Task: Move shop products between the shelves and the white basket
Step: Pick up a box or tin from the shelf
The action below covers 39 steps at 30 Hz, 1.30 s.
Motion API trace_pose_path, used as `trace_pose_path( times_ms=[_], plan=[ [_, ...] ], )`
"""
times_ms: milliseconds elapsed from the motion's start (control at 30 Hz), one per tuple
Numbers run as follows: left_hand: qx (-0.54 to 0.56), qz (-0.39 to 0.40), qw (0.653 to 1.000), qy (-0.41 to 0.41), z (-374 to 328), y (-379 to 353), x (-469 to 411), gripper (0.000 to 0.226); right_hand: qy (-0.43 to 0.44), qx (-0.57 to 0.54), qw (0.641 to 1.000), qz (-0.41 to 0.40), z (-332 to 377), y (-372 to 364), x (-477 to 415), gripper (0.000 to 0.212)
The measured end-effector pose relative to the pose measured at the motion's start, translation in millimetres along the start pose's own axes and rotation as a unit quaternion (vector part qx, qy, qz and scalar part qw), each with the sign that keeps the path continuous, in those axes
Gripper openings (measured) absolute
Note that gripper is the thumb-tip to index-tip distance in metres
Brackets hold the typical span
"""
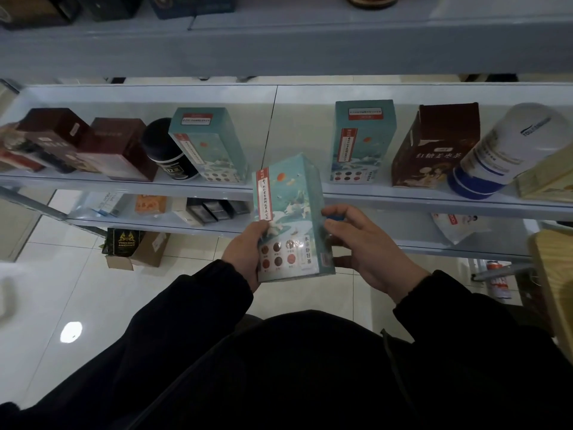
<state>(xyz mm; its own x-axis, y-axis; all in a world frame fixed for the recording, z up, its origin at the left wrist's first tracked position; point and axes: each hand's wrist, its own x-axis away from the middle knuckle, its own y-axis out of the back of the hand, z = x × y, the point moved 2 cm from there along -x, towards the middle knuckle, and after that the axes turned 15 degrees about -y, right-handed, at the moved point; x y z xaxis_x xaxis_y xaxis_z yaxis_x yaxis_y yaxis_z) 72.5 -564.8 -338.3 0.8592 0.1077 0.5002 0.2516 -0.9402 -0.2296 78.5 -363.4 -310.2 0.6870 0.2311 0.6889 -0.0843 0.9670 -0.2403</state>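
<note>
Head view: left hand (pixel 245 249) and right hand (pixel 369 246) grip teal box (pixel 288 212) before the shelf (pixel 403 197) edge gap.

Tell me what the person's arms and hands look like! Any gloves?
No gloves: the left hand and right hand are bare, with no rings or watch showing. Both arms are covered by long, loose black sleeves, the left sleeve and right sleeve, ending in cuffs at the wrists.

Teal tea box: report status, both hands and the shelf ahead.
Left hand and right hand both grip the teal printed cardboard tea box, off the shelf. Gap on white shelf between two matching teal boxes. Nothing in the way.
</note>
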Motion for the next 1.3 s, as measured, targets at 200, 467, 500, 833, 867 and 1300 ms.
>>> trace_pose_path(
  times_ms=[200,467,500,833,867,1300],
  plan=[
    [-0.104,0.102,0.974,-0.171,-13,11,-10,0.07,0.014,0.089,0.994,-0.057,8,-10,-13,0.075],
    [-0.31,0.152,0.902,-0.26,-48,29,-31,0.075,0.128,0.227,0.961,-0.089,33,-27,-31,0.105],
    [-0.325,0.158,0.894,-0.264,-50,31,-36,0.075,0.145,0.244,0.954,-0.092,39,-31,-32,0.108],
    [-0.531,0.169,0.632,-0.538,-123,37,-84,0.071,0.242,0.342,0.88,-0.223,83,-58,-72,0.092],
    [-0.56,0.154,0.587,-0.565,-132,41,-91,0.073,0.244,0.336,0.879,-0.233,87,-61,-78,0.091],
    [-0.767,0.181,0.437,-0.433,-164,65,-143,0.098,0.207,0.477,0.779,-0.351,127,-74,-131,0.081]
  ],
)
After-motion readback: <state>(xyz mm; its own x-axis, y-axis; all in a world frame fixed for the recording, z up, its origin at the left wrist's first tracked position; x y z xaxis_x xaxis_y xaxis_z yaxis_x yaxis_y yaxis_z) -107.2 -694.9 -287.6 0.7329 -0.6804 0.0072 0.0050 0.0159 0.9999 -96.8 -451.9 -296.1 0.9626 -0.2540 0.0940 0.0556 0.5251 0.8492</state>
